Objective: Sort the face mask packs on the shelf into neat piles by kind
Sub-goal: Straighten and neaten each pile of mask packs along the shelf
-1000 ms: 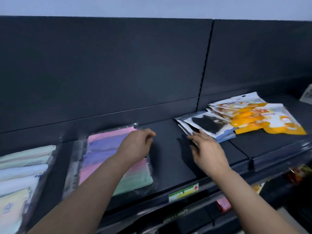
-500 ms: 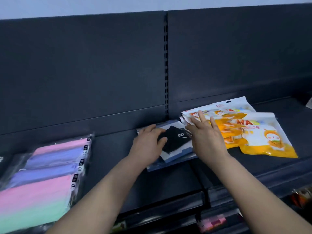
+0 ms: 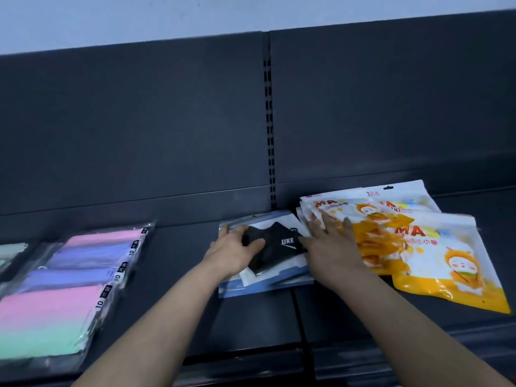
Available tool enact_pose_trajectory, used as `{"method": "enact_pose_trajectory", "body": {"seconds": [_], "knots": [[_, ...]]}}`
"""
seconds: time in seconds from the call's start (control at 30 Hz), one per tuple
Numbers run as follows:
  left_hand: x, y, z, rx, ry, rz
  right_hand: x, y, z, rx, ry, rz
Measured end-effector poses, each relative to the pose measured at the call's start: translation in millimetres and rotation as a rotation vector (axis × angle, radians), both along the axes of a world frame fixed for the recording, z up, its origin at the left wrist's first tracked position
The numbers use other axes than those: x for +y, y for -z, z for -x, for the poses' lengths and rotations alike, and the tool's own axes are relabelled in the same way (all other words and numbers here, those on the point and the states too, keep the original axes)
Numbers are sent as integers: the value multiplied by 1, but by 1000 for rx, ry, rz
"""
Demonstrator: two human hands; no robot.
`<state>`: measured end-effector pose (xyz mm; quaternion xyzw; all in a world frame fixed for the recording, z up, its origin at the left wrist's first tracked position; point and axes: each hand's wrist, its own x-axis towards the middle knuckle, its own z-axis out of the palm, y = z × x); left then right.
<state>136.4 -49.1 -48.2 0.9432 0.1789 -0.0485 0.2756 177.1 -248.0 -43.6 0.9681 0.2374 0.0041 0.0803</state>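
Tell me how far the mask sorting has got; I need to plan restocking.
Done: the pastel packs lie piled at the left. In hand: the left hand and right hand rest on the black mask packs, squaring them. Left: the orange packs lie fanned out, unevenly.

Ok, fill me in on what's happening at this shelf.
A person is sorting mask packs on a dark shelf. The left hand rests on the blue-edged pack showing a black mask, while the right hand lies flat across the fanned orange-and-white cartoon packs. Pastel packs in clear wrap lie apart, further left.
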Motion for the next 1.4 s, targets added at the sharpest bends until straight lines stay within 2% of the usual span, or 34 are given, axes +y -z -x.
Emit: {"method": "enact_pose_trajectory", "body": {"seconds": [0.3, 0.53, 0.73, 0.8, 0.87, 0.97, 1.03, 1.1, 1.23, 1.33, 1.4], "knots": [[-9, 1, 0, 60, -76, -23, -6, 6, -3, -23, -16, -1], [-45, 2, -10, 81, -57, -91, -39, 10, -16, -37, 12, -27], [-96, 1, -19, 99, 52, -168, -88, 3, -33, -9, 79, -77], [-96, -4, -20, 98, 125, -269, -98, -1, -36, -2, 84, -88], [-86, -12, -21, 45, 202, -476, -100, -4, -34, -38, 70, -98], [-73, -13, -22, -63, 507, -722, -91, -4, -22, -100, 11, -167], [-73, -8, -22, -86, 709, -760, -84, -3, -14, -79, -18, -260], [-70, -1, -21, -113, 777, -721, -79, -3, -8, -49, -18, -325], [-48, 4, -3, -386, 720, -652, -71, -6, 2, -46, 6, -470], [-17, -3, 16, -652, 570, -821, -52, -8, 9, -24, 8, -536], [5, -12, 32, -643, 438, -972, -34, -5, 13, 31, -23, -536]]}}
